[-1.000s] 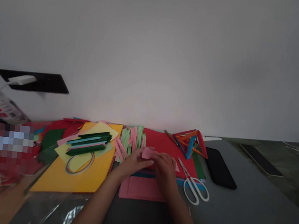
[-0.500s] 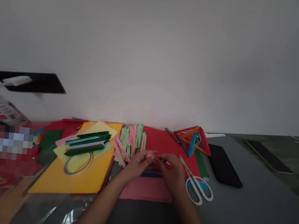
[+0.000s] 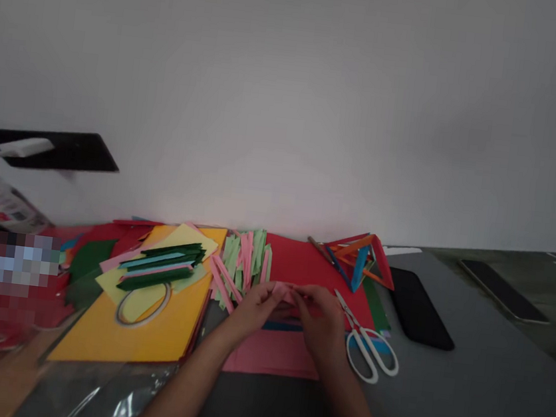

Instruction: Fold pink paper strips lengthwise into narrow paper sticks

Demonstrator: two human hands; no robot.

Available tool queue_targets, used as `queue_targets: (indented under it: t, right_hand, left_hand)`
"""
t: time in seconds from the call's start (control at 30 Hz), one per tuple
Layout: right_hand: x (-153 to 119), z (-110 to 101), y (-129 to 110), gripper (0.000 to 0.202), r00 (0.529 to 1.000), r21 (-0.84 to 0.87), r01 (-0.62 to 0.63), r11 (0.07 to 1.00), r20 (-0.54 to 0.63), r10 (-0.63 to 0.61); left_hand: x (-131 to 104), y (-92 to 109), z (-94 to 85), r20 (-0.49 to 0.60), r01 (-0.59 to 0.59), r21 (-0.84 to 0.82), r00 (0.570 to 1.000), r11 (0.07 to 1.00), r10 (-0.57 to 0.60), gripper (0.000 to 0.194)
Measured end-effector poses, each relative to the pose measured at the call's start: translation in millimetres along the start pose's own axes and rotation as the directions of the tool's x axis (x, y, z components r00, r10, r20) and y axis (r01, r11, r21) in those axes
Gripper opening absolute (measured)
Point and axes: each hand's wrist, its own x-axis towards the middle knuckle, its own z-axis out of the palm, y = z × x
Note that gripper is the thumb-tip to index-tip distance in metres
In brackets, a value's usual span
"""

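Between the fingertips of both hands is a small piece of pink paper (image 3: 284,293), held above a red sheet (image 3: 297,257). My left hand (image 3: 257,308) pinches it from the left, and my right hand (image 3: 319,313) grips its right side. The fingers partly hide its shape. Below the hands lies a pink sheet (image 3: 274,354) with a blue edge above it. White-handled scissors (image 3: 365,344) rest just right of my right hand. Pink and light green paper strips (image 3: 242,261) lie behind my left hand.
To the left, a roll of tape (image 3: 143,303) and dark green folded strips (image 3: 163,268) lie on yellow-orange paper (image 3: 162,342). A paper-strip frame (image 3: 359,261) stands at the back right, beside a black phone-like slab (image 3: 420,308). Clear plastic (image 3: 100,396) lies in front.
Both hands stay almost in place while the fingers shift on the pink paper, which shows more between them now. The view has turned very slightly.
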Motion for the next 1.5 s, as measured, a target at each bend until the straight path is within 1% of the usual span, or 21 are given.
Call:
queue_targets:
  t: [0.27, 0.33, 0.4, 0.43, 0.47, 0.5, 0.53, 0.57, 0.6, 0.63, 0.67, 0.7, 0.73, 0.8, 0.87, 0.93, 1.0, 1.1, 1.23, 1.37, 1.5]
  right_hand:
    - [1.1, -0.8, -1.3, 0.012, 0.999, -0.056, 0.046, 0.997, 0.014, -0.045]
    - [0.1, -2.7, -4.5, 0.011, 0.995, -0.15, 0.082, 0.985, -0.051, -0.09]
    - [-2.6, -5.0, -10.3, 0.01, 0.974, -0.241, 0.106, 0.965, -0.173, -0.15]
    - [-4.4, -5.5, -13.7, 0.009, 0.961, -0.243, 0.112, 0.963, -0.221, -0.168]
    - [-6.1, -5.3, -17.1, 0.009, 0.959, -0.2, 0.112, 0.973, -0.236, -0.158]
    - [-7.5, -4.2, -20.1, 0.013, 0.969, -0.122, 0.093, 0.988, -0.216, -0.118]
    - [-8.3, -2.0, -22.5, 0.017, 0.984, -0.035, 0.026, 0.999, -0.174, -0.032]
    - [-8.4, 1.0, -24.1, 0.02, 0.985, 0.051, -0.094, 0.994, -0.143, 0.101]
    - [-7.9, 4.6, -24.7, 0.023, 0.969, 0.152, -0.225, 0.962, -0.071, 0.237]
    - [-6.7, 8.2, -24.5, 0.026, 0.935, 0.255, -0.349, 0.902, 0.029, 0.353]
    - [-5.2, 11.6, -23.7, 0.028, 0.892, 0.353, -0.449, 0.821, 0.116, 0.437]
    - [-3.6, 14.3, -22.4, 0.029, 0.85, 0.445, -0.517, 0.732, 0.161, 0.502]
    - [-2.1, 16.2, -20.9, 0.03, 0.817, 0.525, -0.552, 0.648, 0.186, 0.546]
    - [0.1, 17.4, -18.1, 0.03, 0.77, 0.647, -0.566, 0.512, 0.191, 0.609]
    - [1.0, 16.1, -16.1, 0.031, 0.746, 0.717, -0.552, 0.427, 0.195, 0.637]
    - [0.9, 14.1, -14.5, 0.032, 0.728, 0.739, -0.555, 0.382, 0.209, 0.653]
    - [0.5, 12.7, -12.9, 0.033, 0.711, 0.738, -0.559, 0.379, 0.191, 0.677]
    - [0.5, 11.9, -10.5, 0.031, 0.683, 0.725, -0.55, 0.415, 0.104, 0.723]
    - [0.9, 11.3, -10.2, 0.028, 0.671, 0.705, -0.548, 0.451, 0.048, 0.74]
    - [0.8, 11.4, -12.1, 0.027, 0.655, 0.69, -0.545, 0.477, -0.005, 0.756]
    - [0.2, 11.6, -12.9, 0.025, 0.642, 0.669, -0.559, 0.49, -0.025, 0.766]
  left_hand:
    - [0.5, -1.1, 0.4, -0.019, 0.03, -0.028, 0.999, 0.999, -0.031, 0.03]
    - [2.1, -2.4, -0.3, -0.026, 0.019, -0.039, 0.999, 0.999, -0.02, 0.03]
    - [3.7, -2.6, -1.6, -0.049, -0.01, -0.042, 0.999, 0.999, 0.008, 0.031]
    - [4.3, -2.1, -2.5, -0.072, -0.033, -0.037, 0.997, 0.999, 0.03, 0.032]
    - [4.7, -1.2, -3.4, -0.101, -0.058, -0.029, 0.993, 0.998, 0.055, 0.032]
    - [4.8, 0.1, -4.2, -0.13, -0.084, -0.021, 0.988, 0.996, 0.081, 0.032]
    - [4.8, 1.5, -4.9, -0.155, -0.111, -0.011, 0.982, 0.994, 0.107, 0.032]
    - [4.5, 3.0, -5.3, -0.172, -0.134, -0.002, 0.976, 0.991, 0.132, 0.031]
    - [4.2, 4.2, -5.4, -0.179, -0.152, 0.009, 0.972, 0.988, 0.151, 0.031]
    - [3.8, 5.2, -5.2, -0.177, -0.163, 0.018, 0.97, 0.986, 0.163, 0.03]
    - [3.3, 5.8, -4.8, -0.172, -0.168, 0.023, 0.971, 0.986, 0.169, 0.03]
    - [2.9, 5.9, -4.2, -0.161, -0.167, 0.023, 0.972, 0.986, 0.168, 0.03]
    - [2.5, 5.7, -3.5, -0.147, -0.16, 0.013, 0.976, 0.987, 0.16, 0.03]
    - [1.7, 4.7, -2.3, -0.113, -0.134, -0.038, 0.985, 0.99, 0.129, 0.031]
    - [1.0, 3.3, -1.8, -0.082, -0.087, -0.098, 0.993, 0.991, 0.08, 0.033]
    - [0.6, 1.9, -2.1, -0.071, -0.046, -0.132, 0.997, 0.99, 0.037, 0.034]
    - [0.7, 0.6, -2.6, -0.076, -0.029, -0.136, 0.997, 0.99, 0.019, 0.032]
    - [1.3, -1.3, -2.6, -0.07, -0.027, -0.12, 0.997, 0.992, 0.018, 0.03]
    - [1.5, -2.9, -1.0, -0.042, -0.045, -0.088, 0.998, 0.995, 0.042, 0.031]
    - [0.4, -2.4, 0.7, -0.043, -0.048, -0.049, 0.998, 0.998, 0.046, 0.031]
    - [-0.9, 1.3, 2.2, -0.011, -0.041, -0.053, 0.999, 0.998, 0.041, 0.033]
